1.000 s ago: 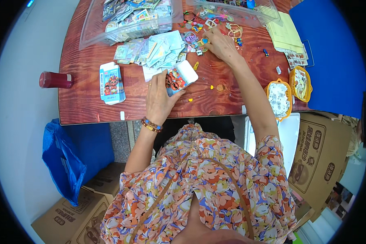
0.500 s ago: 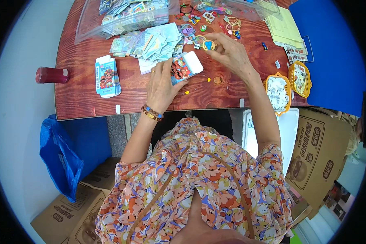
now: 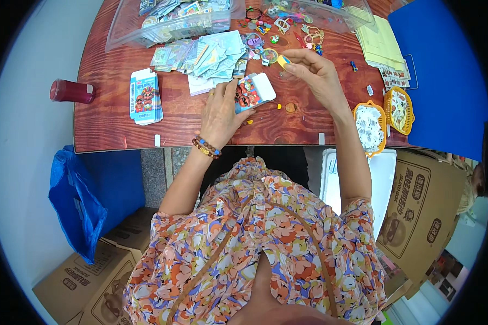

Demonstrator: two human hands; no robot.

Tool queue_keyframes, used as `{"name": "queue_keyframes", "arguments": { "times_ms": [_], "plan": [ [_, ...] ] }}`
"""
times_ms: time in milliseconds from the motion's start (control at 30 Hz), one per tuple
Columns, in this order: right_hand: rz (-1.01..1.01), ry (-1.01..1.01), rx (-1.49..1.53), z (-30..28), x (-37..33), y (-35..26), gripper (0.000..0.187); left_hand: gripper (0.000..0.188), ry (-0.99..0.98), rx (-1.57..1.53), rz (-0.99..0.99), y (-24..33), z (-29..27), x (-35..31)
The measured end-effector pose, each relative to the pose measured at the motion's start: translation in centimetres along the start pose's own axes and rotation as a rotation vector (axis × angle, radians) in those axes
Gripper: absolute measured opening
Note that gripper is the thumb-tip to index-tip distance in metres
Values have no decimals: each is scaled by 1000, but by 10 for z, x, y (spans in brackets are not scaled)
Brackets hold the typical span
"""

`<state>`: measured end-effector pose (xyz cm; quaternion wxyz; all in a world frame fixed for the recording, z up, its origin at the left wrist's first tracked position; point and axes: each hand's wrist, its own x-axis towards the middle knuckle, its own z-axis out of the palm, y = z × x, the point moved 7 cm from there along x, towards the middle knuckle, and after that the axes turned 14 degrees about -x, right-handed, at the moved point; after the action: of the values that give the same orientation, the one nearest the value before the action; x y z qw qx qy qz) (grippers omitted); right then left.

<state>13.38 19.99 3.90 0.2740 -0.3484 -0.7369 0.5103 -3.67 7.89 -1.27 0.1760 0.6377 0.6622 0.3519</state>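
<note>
My left hand [image 3: 218, 111] grips a small printed box [image 3: 248, 95] with red cartoon figures, its white end flap raised toward the right. Between the thumb and fingertips of my right hand [image 3: 321, 76] is a small yellow-and-blue trinket [image 3: 283, 60], held above the table just beyond the box. Beside it lie round clear-and-yellow rings and a purple trinket [image 3: 253, 40]. A loose pile of pale blue cards [image 3: 219, 54] spreads behind my left hand. To its left is a stack of light blue printed boxes [image 3: 146, 98].
Clear plastic bins [image 3: 184, 30] stand along the far side. A dark red bottle [image 3: 72, 91] lies at the left edge. Two yellow baskets [image 3: 384, 125] of small packets sit at the right, near yellow paper sheets [image 3: 379, 49]. Small yellow bits [image 3: 250, 122] lie near the front.
The yellow-and-blue trinket has turned in my right hand and now shows more edge-on. My left hand keeps hold of the box. The whole view has shifted slightly.
</note>
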Motion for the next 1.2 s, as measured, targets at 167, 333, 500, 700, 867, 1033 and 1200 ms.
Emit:
{"name": "queue_keyframes", "arguments": {
  "times_ms": [167, 333, 500, 700, 867, 1033, 1200],
  "plan": [
    [-33, -53, -26, 6, 1, -7, 30, 79, 1, -49, 1, 6, 0, -2],
    [66, -124, -130, 29, -8, 0, 29, 81, 9, -125, 23, 11, -2, -1],
    [-322, -74, -1067, 32, -22, -28, 35, 79, 7, -146, 54, 14, -1, -1],
    [-527, -22, -987, 37, -29, -33, 40, 79, -17, -191, 30, 13, 2, 2],
    [-208, 98, -641, -7, -13, 6, 35, 80, -26, -178, 9, 7, 1, 1],
    [168, 113, -880, -30, 3, 76, 27, 82, 8, -161, 74, 17, 1, 0],
    [127, 145, -1077, -7, 1, 85, 20, 83, 72, -147, 66, 10, -7, -4]
  ]
}}
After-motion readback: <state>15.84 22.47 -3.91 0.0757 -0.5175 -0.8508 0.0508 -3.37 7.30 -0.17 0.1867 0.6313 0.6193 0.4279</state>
